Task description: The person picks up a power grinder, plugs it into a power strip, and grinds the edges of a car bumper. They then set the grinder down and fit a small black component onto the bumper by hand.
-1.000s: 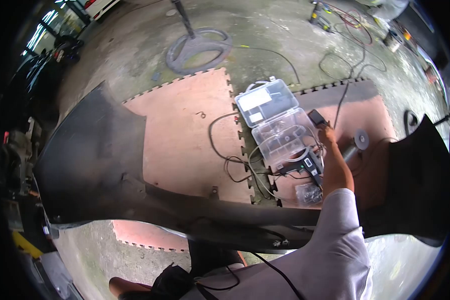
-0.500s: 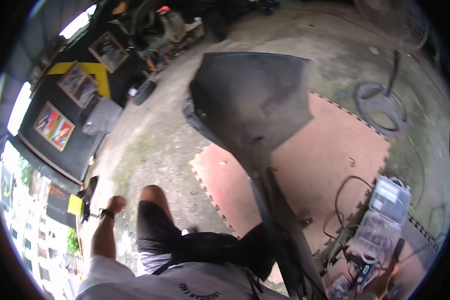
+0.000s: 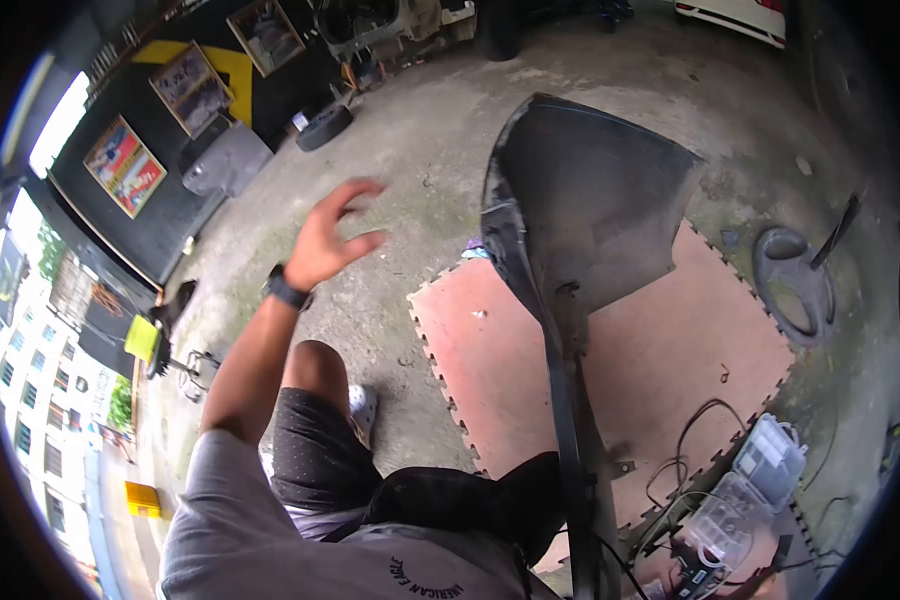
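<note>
My left hand (image 3: 338, 235) is raised in front of me with thumb and fingers spread and curved, holding nothing. A dark watch is on its wrist. To its right, apart from it, a large dark curved panel (image 3: 595, 200) stands over the pink foam mat (image 3: 660, 380). The panel's long narrow part runs down toward my body at the lower right. My right hand does not show; the panel and the frame's lower edge lie on that side.
A clear plastic case (image 3: 770, 465) with cables lies at the lower right. A round fan base (image 3: 795, 285) stands beyond the mat. At the back are a tire (image 3: 324, 129), a grey panel (image 3: 226, 160) and a white car (image 3: 735, 18).
My left hand has risen from low beside my knee, moving up and right toward the panel, and its fingers have spread. The view has shifted, and the panel appears farther right and turned.
</note>
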